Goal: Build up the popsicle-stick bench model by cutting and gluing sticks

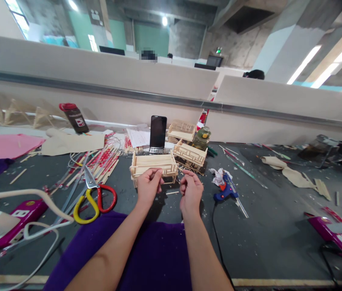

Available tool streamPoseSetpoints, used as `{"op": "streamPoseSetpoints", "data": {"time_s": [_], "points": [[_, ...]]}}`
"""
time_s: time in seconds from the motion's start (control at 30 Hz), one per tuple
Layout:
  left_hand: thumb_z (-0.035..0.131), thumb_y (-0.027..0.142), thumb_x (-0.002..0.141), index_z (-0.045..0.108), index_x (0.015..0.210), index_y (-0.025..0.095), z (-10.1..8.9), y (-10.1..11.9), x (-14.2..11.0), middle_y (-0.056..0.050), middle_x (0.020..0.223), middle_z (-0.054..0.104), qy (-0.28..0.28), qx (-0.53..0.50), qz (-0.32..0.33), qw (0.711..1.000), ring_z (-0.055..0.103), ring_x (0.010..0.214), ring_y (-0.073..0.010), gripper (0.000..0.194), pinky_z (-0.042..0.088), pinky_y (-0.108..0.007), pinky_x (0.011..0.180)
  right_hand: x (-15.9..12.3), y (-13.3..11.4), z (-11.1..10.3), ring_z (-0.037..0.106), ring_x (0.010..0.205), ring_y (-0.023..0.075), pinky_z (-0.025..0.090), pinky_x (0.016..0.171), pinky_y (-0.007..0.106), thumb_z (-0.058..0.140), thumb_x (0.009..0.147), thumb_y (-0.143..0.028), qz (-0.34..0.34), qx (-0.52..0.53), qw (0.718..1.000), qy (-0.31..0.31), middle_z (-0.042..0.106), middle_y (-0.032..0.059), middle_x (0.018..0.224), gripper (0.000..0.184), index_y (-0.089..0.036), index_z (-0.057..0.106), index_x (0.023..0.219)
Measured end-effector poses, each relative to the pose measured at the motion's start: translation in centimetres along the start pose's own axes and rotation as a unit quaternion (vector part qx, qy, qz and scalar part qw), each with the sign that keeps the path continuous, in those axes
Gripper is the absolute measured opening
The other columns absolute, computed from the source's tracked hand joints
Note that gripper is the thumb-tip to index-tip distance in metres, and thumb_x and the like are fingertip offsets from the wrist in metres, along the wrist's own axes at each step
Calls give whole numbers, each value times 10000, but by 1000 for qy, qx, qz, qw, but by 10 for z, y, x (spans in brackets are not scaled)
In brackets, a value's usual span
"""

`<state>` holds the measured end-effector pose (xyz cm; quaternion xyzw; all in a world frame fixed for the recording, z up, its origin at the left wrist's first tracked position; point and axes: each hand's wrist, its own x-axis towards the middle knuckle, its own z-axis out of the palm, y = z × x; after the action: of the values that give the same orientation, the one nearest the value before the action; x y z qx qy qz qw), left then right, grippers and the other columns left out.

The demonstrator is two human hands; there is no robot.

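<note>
Head view: had the left hand curled in front of the near stick model, at the middle of the dark table, partly blocking its near side; could not tell whether touching it. Had the right hand half-curled just right of that model; could not tell whether either hand was closed on something thin or empty. Saw a middle stick model just behind to the right, and a far stick model beyond, partly covered by it. Found the phone upright behind the near model, the green bottle at far right of the models. Noticed the blue glue gun right of the right hand, beside crumpled white paper. Saw the scissors left of the left hand, near loose sticks, with the red-capped bottle farther left. Saw a white cable crossing in front of the left purple device, itself cut off by the left edge. Could barely make out the clear container at far right. Saw only the blurred top of a person's head above the partition.
</note>
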<state>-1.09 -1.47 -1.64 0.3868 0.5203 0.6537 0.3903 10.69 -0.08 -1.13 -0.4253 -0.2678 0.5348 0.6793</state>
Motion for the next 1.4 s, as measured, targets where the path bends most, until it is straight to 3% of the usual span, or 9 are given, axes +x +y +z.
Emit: {"op": "streamPoseSetpoints", "data": {"time_s": [0.17, 0.3, 0.43, 1.4], "points": [[686, 462, 759, 652, 854, 136, 0, 0, 0, 43, 500, 586, 1, 3, 1, 1000, 442, 309, -65, 341, 320, -166, 317, -5, 3, 2, 331, 395, 51, 228, 391, 188, 599, 736, -291, -74, -59, 995, -33, 504, -69, 519, 208, -145, 685, 855], [708, 477, 730, 656, 849, 136, 0, 2, 0, 42, 495, 586, 0, -3, 0, 1000, 436, 302, -66, 365, 313, -173, 316, -10, 6, 3, 478, 497, 100, 393, 498, 222, 560, 810, -277, -137, -154, 973, -104, 571, -33, 581, 258, -155, 736, 954], [708, 480, 730, 653, 835, 139, 0, 2, 0, 43, 495, 583, -3, -5, -2, 1000, 439, 305, -67, 362, 319, -174, 320, -13, 8, 3, 559, 549, 133, 468, 558, 250, 540, 840, -278, -154, -225, 950, -148, 661, 2, 659, 308, -186, 743, 1054], [691, 452, 752, 658, 877, 122, 0, 6, 0, 37, 502, 582, -16, -3, -1, 1000, 449, 317, -71, 355, 323, -171, 325, -11, 15, 1, 625, 576, 149, 514, 632, 273, 546, 851, -266, -161, -267, 934, -173, 732, 15, 771, 337, -251, 729, 1134]]}}
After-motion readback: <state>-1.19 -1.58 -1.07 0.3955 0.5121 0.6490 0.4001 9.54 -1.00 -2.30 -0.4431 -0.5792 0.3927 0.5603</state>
